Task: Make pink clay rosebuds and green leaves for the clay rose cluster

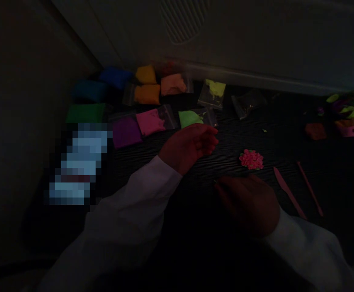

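Note:
Palm up and fingers loosely bent, my left hand (189, 147) is over the table just in front of the bag of light green clay (190, 118); I see nothing in it. My right hand (249, 205) is lower and to the right, thumb and finger pressed together in a pinch. A tiny pale speck shows at its fingertips, too small and dark to name. Just beyond the right hand lies a cluster of small pink clay flowers with green bits (251, 159). A pink plastic knife (289, 191) and a thin pink stick tool (310, 188) lie to its right.
Bags of clay line the back left: blue (116, 77), green (86, 113), purple (126, 132), pink (150, 122), orange (147, 94) and yellow (215, 87). A lit phone (79, 164) is at left. Colourful clay pieces (351, 111) sit far right. A wall (256, 44) bounds the back.

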Available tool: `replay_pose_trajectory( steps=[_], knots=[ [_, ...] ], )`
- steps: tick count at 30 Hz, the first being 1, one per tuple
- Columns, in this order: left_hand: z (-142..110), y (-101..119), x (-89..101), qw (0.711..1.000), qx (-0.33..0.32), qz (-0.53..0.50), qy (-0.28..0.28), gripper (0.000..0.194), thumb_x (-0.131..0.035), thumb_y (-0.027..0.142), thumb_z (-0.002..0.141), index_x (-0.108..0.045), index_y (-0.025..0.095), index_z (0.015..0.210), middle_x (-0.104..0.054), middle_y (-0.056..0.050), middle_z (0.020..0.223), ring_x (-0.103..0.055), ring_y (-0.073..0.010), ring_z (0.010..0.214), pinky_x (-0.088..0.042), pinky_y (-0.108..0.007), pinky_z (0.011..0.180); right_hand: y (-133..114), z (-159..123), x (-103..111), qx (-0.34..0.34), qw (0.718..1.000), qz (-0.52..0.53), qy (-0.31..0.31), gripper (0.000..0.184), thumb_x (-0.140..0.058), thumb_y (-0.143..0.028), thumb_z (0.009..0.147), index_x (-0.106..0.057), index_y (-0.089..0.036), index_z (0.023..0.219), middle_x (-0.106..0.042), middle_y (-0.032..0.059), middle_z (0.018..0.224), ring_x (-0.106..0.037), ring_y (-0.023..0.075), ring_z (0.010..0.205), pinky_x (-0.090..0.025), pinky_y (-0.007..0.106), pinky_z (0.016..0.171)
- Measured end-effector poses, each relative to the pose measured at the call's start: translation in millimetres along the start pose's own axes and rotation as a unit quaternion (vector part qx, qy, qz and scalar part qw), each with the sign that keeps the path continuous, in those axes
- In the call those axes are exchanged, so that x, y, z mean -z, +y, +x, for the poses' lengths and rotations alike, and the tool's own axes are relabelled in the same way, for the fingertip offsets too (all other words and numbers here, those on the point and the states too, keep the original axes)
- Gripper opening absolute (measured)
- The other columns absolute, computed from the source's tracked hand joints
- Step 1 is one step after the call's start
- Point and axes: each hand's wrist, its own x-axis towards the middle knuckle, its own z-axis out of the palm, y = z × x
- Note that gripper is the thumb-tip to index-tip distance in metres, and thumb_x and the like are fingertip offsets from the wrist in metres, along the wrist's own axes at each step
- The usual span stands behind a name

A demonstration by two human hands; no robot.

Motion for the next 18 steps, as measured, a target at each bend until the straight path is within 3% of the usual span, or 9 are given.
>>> replay_pose_trajectory(
  steps=[9, 18],
  knots=[
    [-1, 1, -1.1, 1.000, -0.005, 0.004, 0.003, 0.018, -0.047, 0.024, 0.073, -0.059, 0.011, 0.074, -0.059, -0.002, 0.065, -0.054, -0.0106, 0.064, -0.041, -0.024, 0.064, 4, -6, 2, 0.008, 1.000, 0.015, 0.001, 0.023, -0.048, -0.031, 0.079, -0.059, -0.016, 0.092, -0.062, 0.0002, 0.066, -0.053, 0.0104, 0.058, -0.031, 0.026, 0.061],
    [0, 1, -1.3, 1.000, 0.001, 0.010, 0.004, 0.019, -0.046, 0.026, 0.074, -0.059, 0.013, 0.072, -0.058, -0.002, 0.065, -0.054, -0.0102, 0.063, -0.041, -0.025, 0.065, -1, -13, 6, 0.090, 0.996, -0.008, -0.019, 0.030, -0.046, -0.024, 0.079, -0.057, -0.016, 0.106, -0.053, -0.0017, 0.054, -0.044, 0.0098, 0.052, -0.027, 0.029, 0.058]
  ],
)
